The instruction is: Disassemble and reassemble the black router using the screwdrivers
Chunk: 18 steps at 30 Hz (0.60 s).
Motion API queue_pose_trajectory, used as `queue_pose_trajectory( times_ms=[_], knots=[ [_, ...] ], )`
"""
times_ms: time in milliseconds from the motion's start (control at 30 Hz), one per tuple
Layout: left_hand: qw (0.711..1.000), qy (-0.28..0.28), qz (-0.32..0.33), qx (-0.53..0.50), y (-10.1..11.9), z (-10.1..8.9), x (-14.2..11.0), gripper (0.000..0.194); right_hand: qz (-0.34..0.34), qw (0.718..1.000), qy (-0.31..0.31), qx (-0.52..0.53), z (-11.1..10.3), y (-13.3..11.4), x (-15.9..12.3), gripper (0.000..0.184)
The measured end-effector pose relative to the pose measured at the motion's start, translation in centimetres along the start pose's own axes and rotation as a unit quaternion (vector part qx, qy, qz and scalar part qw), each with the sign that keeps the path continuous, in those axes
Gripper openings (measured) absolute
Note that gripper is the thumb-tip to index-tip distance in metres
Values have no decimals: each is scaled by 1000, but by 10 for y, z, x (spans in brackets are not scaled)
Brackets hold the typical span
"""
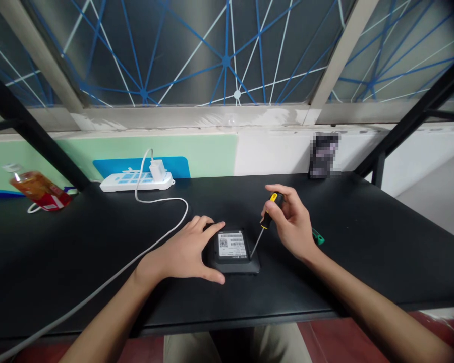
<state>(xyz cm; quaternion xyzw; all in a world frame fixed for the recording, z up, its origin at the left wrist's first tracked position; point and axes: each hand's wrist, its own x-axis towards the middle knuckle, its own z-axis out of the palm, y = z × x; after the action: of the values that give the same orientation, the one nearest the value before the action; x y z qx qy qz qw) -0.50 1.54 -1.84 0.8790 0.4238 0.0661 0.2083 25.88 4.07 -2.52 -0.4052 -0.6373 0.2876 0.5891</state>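
A flat black electronic device (254, 265) with a white printed label (232, 245) lies on the black table. My left hand (185, 249) grips it from its left side, thumb along the near edge and index finger along the far edge. In my right hand (293, 222) is a screwdriver (265, 221) with a black and yellow handle, held tilted. Its shaft tip meets the device near the right edge of the label; whether it sits in a screw is too small to tell. Behind my right wrist, a green object (318, 237) shows only in part.
A white power strip (113, 183) with a plugged-in charger (158, 170) stands at the back; its white cable (166, 231) runs across the table's left side. A bottle (41, 189) leans at far left. A pixelated dark object (323, 156) stands against the back wall.
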Motion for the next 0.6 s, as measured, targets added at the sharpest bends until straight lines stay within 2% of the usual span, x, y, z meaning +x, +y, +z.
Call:
queue_pose_trajectory(
  times_ms=[133, 333, 600],
  knots=[
    [1000, 7, 3, 2, -1, 1, 0, 111, 2, 1000, -18, 21, -2, -3, 2, 35],
    [1000, 19, -5, 11, 2, 6, 3, 112, -10, 995, 66, 70, 2, -6, 2, 43],
    [999, 38, 12, 24, 4, 12, 8, 111, -7, 993, -22, 115, 21, 0, -14, 39]
  ],
)
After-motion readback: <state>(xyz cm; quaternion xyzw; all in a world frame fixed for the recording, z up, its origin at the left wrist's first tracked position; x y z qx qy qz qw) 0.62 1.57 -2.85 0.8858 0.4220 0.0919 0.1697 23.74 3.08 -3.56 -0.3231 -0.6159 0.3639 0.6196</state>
